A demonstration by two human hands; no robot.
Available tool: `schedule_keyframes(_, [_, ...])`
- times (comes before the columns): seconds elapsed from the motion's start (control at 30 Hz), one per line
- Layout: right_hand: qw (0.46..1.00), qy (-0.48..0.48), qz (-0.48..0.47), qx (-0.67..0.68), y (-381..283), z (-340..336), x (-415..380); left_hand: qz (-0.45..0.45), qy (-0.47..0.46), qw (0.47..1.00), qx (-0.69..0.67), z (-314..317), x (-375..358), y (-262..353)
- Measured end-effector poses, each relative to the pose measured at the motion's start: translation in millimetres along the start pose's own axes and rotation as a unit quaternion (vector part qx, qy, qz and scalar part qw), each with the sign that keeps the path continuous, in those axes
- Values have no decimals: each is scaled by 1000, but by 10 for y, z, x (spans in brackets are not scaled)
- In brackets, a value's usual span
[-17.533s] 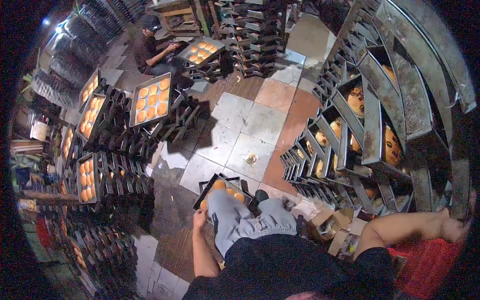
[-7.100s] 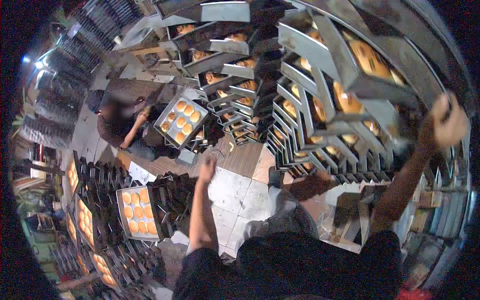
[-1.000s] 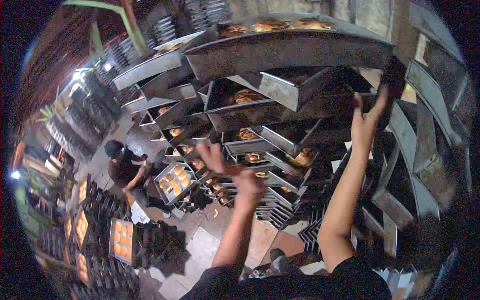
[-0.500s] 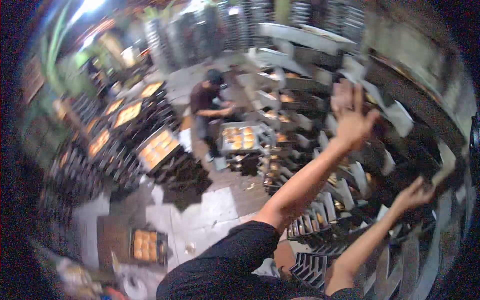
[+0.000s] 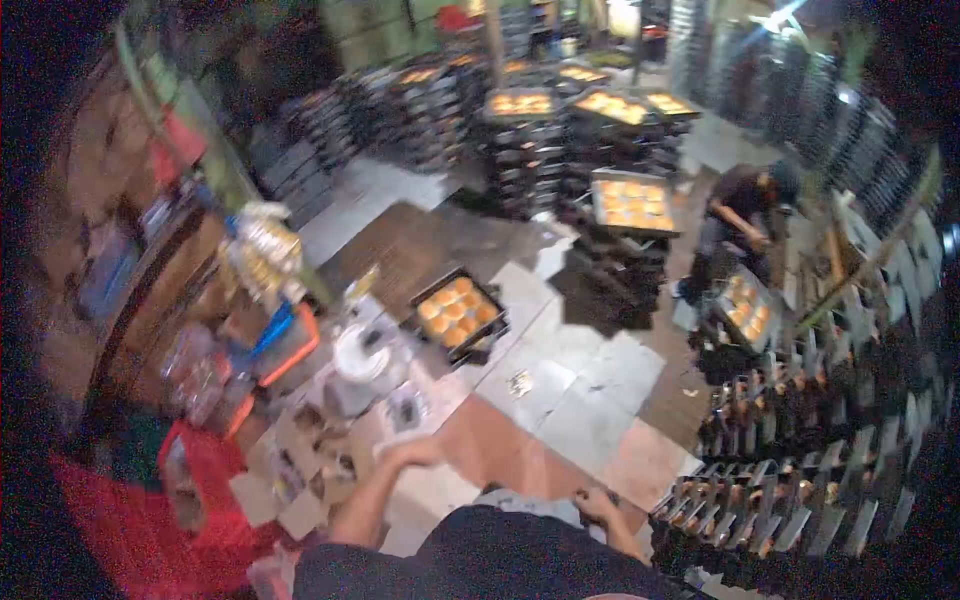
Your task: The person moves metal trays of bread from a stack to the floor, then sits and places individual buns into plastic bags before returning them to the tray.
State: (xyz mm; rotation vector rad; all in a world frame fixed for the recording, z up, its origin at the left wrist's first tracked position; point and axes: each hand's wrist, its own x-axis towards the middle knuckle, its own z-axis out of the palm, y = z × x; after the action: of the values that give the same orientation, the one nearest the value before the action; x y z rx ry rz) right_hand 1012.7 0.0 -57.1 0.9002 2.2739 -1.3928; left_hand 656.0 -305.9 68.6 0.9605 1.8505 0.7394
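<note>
My left hand is low in the view, above the tiled floor beside an open cardboard box; its fingers are smeared by motion. Further right, my right hand hangs in front of my body with its fingers curled in, and whatever it may hold is too small and blurred to name. Ahead of both hands, a dark tray of golden buns rests low near the floor. Neither hand touches it.
At the right a person bends over a bun tray. Tray stacks stand at the back, and racked trays at the lower right. On the left are a red cloth, an orange-rimmed crate and a white roll.
The view has swung left, away from the tall tray racks. Both my hands have come down from beside the racks to low in front of me, and my spread left hand has blurred.
</note>
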Motion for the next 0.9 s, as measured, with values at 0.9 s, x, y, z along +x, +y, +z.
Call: schedule_keyframes(0.9, [875, -348, -83, -325, -3008, 953, 5166, -385, 440, 556, -591, 1632, -1196, -2063])
